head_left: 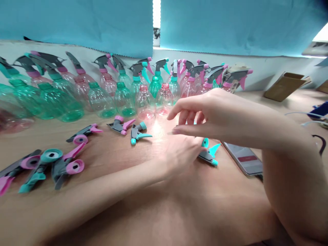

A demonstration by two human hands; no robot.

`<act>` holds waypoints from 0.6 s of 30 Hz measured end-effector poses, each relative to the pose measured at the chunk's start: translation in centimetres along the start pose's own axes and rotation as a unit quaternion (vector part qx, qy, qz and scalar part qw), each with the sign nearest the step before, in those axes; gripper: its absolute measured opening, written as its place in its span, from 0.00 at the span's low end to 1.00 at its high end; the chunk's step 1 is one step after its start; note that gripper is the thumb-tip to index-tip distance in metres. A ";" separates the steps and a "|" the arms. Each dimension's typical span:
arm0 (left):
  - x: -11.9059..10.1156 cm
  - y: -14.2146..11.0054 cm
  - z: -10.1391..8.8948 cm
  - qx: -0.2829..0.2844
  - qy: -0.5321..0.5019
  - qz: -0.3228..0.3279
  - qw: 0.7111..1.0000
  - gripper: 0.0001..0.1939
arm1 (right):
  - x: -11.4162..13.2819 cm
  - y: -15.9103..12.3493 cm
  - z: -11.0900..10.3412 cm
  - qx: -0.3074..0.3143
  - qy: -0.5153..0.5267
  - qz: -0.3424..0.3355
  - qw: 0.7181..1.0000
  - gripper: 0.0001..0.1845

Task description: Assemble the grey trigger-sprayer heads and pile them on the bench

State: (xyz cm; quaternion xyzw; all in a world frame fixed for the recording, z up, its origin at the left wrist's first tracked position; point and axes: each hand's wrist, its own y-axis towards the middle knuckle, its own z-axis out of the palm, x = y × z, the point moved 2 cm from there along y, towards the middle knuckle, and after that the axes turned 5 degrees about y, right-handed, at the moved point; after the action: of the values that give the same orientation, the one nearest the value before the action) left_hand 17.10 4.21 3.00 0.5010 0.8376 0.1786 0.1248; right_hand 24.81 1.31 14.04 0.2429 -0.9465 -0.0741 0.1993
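Teal-and-gray spray head (206, 157) lies on the bench (112, 150) just right of the left hand (181, 148), the nearer one, its gray body running left to right, slanting slightly near. Whether that hand grips anything cannot be told; the right hand (192, 111) hangs above, thumb and forefinger apart.

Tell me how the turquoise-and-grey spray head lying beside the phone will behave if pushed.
The spray head would probably pivot rather than roll, since its trigger juts out to one side. It looks stiff, with crisp, plastic-like parts. It is likely light, given its slim build, so a nudge may slide it easily.
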 end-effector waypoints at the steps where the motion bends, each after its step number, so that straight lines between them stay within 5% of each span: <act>1: 0.0 -0.1 0.3 0.000 -0.005 0.005 1.000 0.10 | -0.1 0.0 0.0 -0.002 0.001 0.000 1.000 0.10; 18: 2.2 -2.4 0.5 0.012 -0.072 -0.012 0.997 0.11 | -0.3 0.1 0.2 0.053 -0.012 0.027 0.998 0.13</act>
State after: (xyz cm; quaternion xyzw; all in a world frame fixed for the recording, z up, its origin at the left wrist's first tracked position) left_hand 14.36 5.15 1.43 0.5041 0.8344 0.1303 0.1806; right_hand 24.90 1.53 13.82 0.2262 -0.9577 -0.0209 0.1766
